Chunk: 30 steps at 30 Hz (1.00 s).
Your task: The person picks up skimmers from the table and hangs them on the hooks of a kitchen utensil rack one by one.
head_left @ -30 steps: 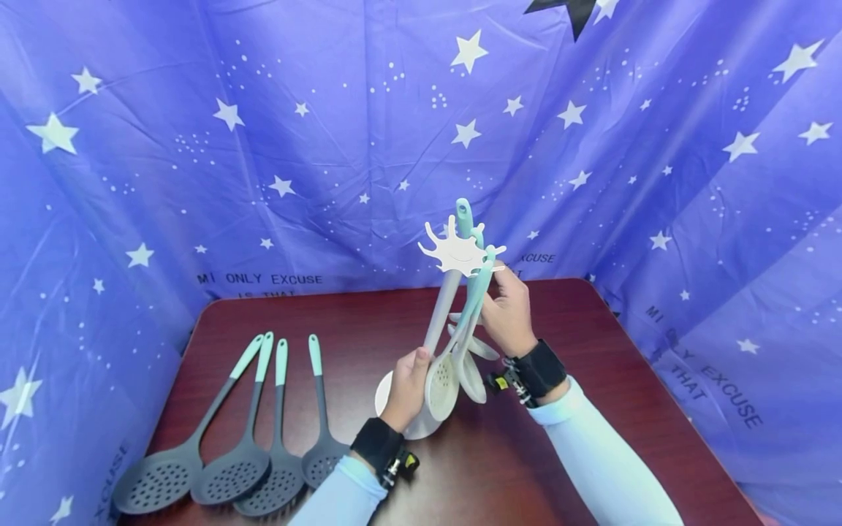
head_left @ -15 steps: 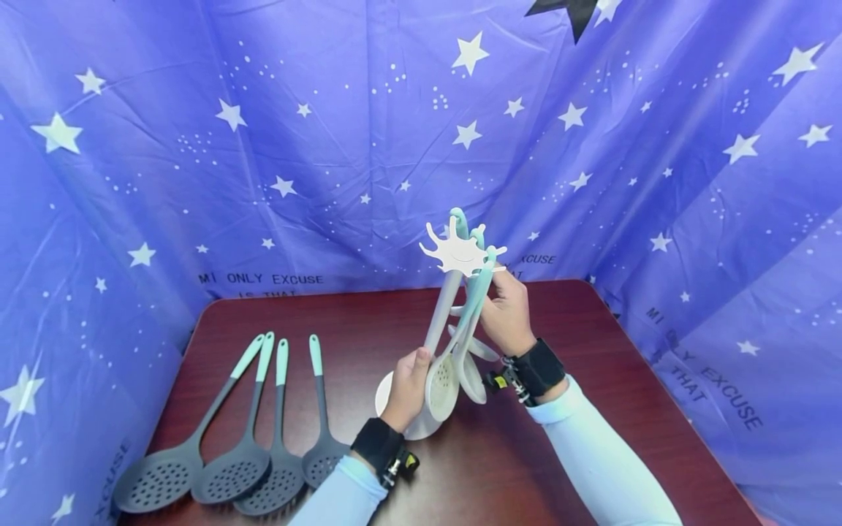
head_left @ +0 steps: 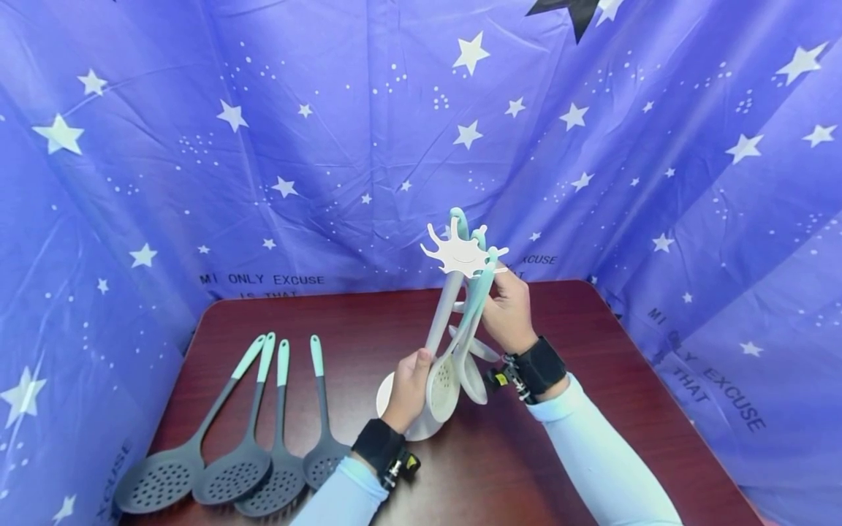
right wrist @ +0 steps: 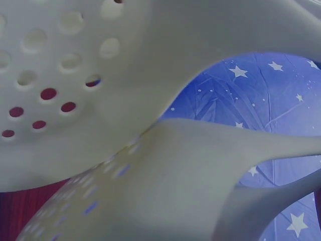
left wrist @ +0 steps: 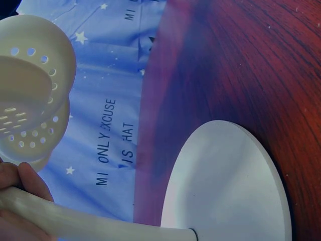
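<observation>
A white stand has a round base point(left wrist: 225, 181), an upright pole point(head_left: 444, 314) and a hooked top point(head_left: 458, 252). My left hand point(head_left: 408, 387) grips the lower pole, its thumb along the side. Several pale skimmers point(head_left: 443, 387) with mint handles point(head_left: 482, 288) hang from the hooks on the right side. Behind those handles, my right hand point(head_left: 509, 314) is curled and holds a skimmer by its handle; its fingertips are mostly hidden. In the right wrist view, perforated skimmer heads point(right wrist: 115, 110) overlap close to the camera, and no fingers show.
Several dark grey skimmers point(head_left: 232, 471) with mint handles lie on the left of the reddish-brown table point(head_left: 526, 467). Two of their heads overlap. A blue star-patterned curtain point(head_left: 368, 146) encloses the table at the back and sides.
The farthest mint handle has dropped slightly and now sits at the hook on the stand's top. My left hand stays on the pole; my right hand has barely moved.
</observation>
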Each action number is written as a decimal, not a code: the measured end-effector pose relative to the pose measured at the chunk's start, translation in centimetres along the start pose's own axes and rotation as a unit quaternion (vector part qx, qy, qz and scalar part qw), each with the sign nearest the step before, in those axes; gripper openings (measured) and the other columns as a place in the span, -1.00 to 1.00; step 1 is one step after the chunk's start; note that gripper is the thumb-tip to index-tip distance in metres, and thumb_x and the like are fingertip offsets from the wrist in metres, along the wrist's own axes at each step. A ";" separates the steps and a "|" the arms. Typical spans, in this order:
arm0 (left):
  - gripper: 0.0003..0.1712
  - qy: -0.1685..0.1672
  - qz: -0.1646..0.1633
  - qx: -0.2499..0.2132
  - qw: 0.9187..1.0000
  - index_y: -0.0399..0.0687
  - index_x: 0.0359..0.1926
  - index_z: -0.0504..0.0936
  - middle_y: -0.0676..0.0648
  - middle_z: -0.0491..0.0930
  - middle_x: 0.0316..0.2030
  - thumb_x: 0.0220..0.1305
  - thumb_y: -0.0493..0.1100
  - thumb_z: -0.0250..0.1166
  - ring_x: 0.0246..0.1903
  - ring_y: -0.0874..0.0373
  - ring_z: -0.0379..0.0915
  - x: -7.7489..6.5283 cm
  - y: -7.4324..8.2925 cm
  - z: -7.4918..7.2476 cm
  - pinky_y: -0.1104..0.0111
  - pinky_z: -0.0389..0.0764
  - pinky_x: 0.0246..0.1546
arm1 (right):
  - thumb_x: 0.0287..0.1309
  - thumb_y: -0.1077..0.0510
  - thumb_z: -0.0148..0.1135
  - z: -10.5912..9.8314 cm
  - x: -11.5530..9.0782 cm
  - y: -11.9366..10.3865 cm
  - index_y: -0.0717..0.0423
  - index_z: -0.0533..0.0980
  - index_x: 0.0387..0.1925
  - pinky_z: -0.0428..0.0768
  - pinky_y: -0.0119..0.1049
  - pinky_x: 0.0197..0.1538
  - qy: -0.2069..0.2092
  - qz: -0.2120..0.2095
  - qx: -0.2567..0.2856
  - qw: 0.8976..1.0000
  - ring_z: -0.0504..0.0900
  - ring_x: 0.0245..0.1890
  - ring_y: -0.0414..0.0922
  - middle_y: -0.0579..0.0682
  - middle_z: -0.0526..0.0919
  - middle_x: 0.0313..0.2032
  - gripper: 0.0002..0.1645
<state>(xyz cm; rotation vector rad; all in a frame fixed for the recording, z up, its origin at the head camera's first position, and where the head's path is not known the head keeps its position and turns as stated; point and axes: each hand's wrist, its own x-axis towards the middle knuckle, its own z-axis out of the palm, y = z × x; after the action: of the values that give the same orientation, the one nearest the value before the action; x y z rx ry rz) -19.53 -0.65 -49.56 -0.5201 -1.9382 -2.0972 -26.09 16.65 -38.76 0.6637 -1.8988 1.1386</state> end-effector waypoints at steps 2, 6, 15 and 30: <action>-0.10 0.004 -0.002 0.004 1.000 -0.35 -0.45 0.53 -0.13 0.48 -0.58 0.49 0.43 -0.17 -0.53 0.35 0.36 0.0 -0.1 0.1 0.43 0.47 -0.39 | 0.17 0.39 0.42 0.0 0.1 0.0 0.25 0.70 -0.05 0.56 -0.38 0.10 0.002 -0.002 -0.003 1.000 0.69 -0.02 -0.14 0.16 0.77 -0.06 -0.71; -0.10 0.012 -0.005 0.012 1.000 -0.35 -0.44 0.54 -0.20 0.50 -0.57 0.51 0.41 -0.19 -0.51 0.35 0.37 -0.1 -0.2 0.3 0.42 0.48 -0.35 | 0.15 0.40 0.42 -0.1 0.2 0.0 0.26 0.69 -0.05 0.57 -0.41 0.06 0.000 -0.011 -0.009 1.000 0.68 -0.07 -0.17 0.16 0.77 -0.07 -0.70; -0.12 -0.002 0.004 0.002 1.000 -0.34 -0.45 0.54 -0.14 0.50 -0.57 0.50 0.41 -0.16 -0.51 0.34 0.38 0.0 0.0 0.0 0.42 0.48 -0.37 | 0.10 0.41 0.45 0.0 0.0 0.2 0.29 0.69 -0.17 0.57 -0.39 0.01 0.004 -0.012 -0.013 1.000 0.70 -0.15 -0.06 0.19 0.77 -0.18 -0.78; -0.11 -0.008 0.000 0.004 1.000 -0.36 -0.43 0.56 -0.20 0.51 -0.56 0.51 0.40 -0.17 -0.50 0.35 0.39 0.1 0.1 -0.2 0.42 0.49 -0.35 | 0.18 0.38 0.44 -0.1 -0.9 1.0 0.21 0.65 -0.29 0.51 -0.41 -0.08 -0.036 0.017 -0.004 0.999 0.62 -0.21 -0.02 0.15 0.70 -0.31 -0.89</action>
<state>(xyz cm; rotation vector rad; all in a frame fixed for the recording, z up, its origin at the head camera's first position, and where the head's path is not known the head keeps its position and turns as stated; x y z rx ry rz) -19.56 -0.88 -49.42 -0.5377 -1.9555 -2.0904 -26.32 17.20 -39.96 0.6774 -1.9805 1.1428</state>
